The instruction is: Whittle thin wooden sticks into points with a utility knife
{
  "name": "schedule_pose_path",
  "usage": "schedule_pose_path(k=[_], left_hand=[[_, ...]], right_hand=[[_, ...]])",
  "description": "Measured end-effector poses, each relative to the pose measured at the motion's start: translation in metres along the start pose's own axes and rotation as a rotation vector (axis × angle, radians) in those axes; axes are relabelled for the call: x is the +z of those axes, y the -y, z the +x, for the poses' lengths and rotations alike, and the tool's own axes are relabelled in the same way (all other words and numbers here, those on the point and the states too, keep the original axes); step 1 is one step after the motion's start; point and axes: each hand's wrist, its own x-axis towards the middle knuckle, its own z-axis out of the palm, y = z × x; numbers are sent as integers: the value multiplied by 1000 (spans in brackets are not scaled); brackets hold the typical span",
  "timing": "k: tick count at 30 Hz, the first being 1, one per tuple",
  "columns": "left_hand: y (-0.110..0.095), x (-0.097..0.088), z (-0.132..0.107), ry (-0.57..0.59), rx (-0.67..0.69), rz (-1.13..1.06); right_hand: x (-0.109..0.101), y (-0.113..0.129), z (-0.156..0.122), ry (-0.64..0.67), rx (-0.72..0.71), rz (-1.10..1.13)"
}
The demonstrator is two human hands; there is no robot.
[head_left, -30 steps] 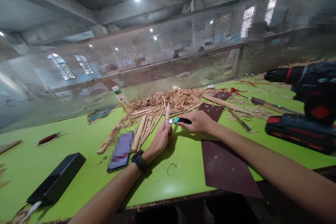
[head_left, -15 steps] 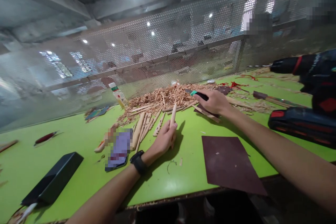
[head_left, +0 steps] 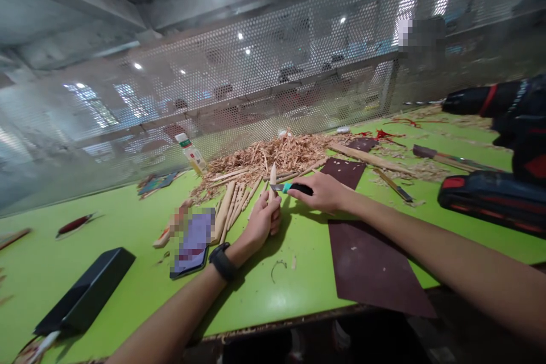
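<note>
My left hand (head_left: 261, 220) is closed round a pale wooden stick (head_left: 273, 177), its pointed end facing up and away from me. In my right hand (head_left: 322, 192) is a utility knife (head_left: 298, 188) with a black and teal handle. The knife's blade lies at the stick, just above my left fingers; whether it bites in cannot be made out. Behind both hands spreads a heap of wood shavings (head_left: 277, 153). Several carved wooden sticks (head_left: 232, 205) lie left of my left hand, beside a phone (head_left: 194, 244).
Dark brown sandpaper (head_left: 371, 261) lies at the green table's front edge, with a smaller sheet (head_left: 344, 169) behind. A cordless drill (head_left: 490, 199) stands at right. A black box-shaped stand (head_left: 87, 290) is at left, a bottle (head_left: 191, 154) at the back before a perforated metal screen (head_left: 256, 85).
My right hand has come left and nearer with the knife, from by the shavings to the stick. My left hand has shifted slightly left, and the stick stands more upright.
</note>
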Motion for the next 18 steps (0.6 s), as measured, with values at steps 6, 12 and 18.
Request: schedule_pose_path(k=[6,12,18], left_hand=[[2,1,-1,-5,9,59],[3,8,-11,41,36,195],[5,5,-5,-15,77,211]], right_hand=[[-6,-9,4,-26,-13,-156],[-24,-47,3,-131,174,-87],[-23,-34,3,-76,149,15]])
